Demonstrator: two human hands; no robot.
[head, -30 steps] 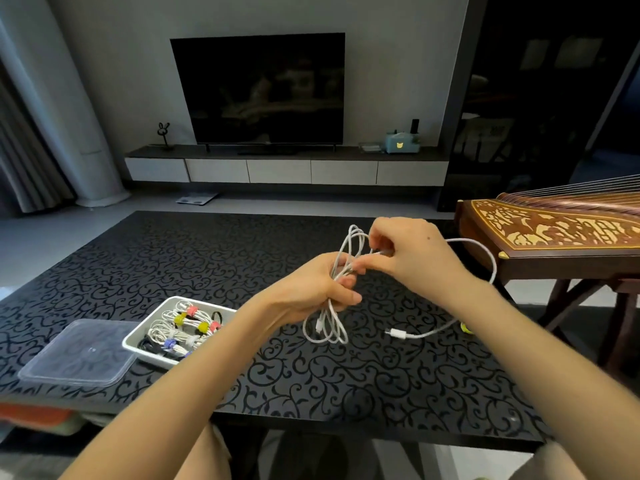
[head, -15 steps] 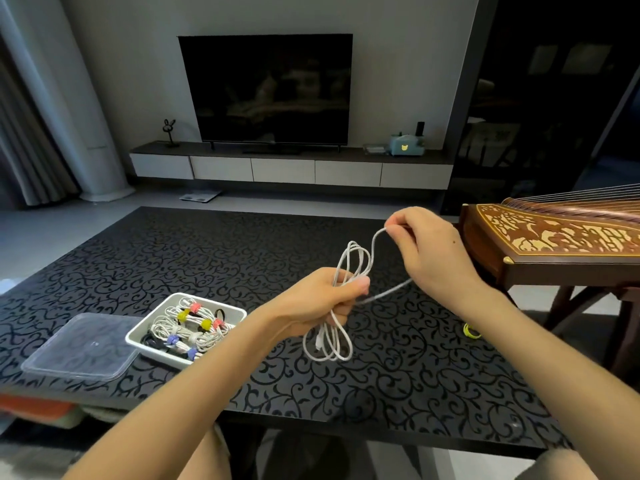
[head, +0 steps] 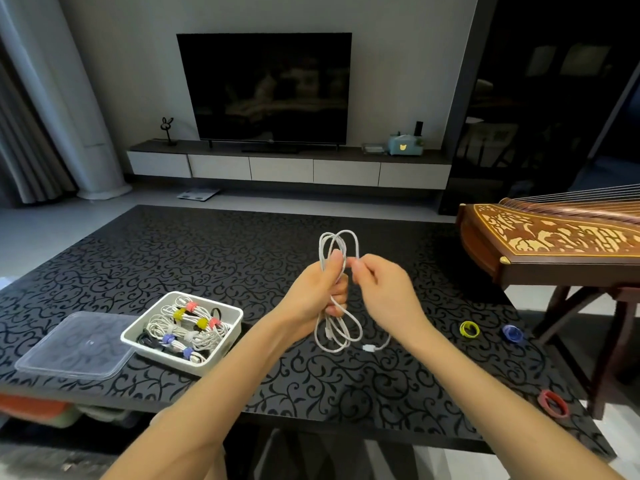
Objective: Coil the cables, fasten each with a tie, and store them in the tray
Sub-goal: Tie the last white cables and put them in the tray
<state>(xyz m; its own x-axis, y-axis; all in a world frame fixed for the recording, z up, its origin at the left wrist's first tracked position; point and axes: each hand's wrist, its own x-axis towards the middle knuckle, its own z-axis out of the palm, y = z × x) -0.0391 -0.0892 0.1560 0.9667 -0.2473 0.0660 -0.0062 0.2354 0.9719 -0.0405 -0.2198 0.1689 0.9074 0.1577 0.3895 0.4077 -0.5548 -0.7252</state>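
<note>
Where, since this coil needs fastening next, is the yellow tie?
In the head view, the yellow tie lies on the table, right of the right hand, beside the blue tie.

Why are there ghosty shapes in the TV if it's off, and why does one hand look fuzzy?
All in the head view: the dark TV screen mirrors the dim room; the right hand looks slightly smeared, likely motion blur; the left hand gripping the white cable is sharper; the wide lens bows the pillar at the left.

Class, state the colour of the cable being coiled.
The cable is white; the head view shows it.
</note>
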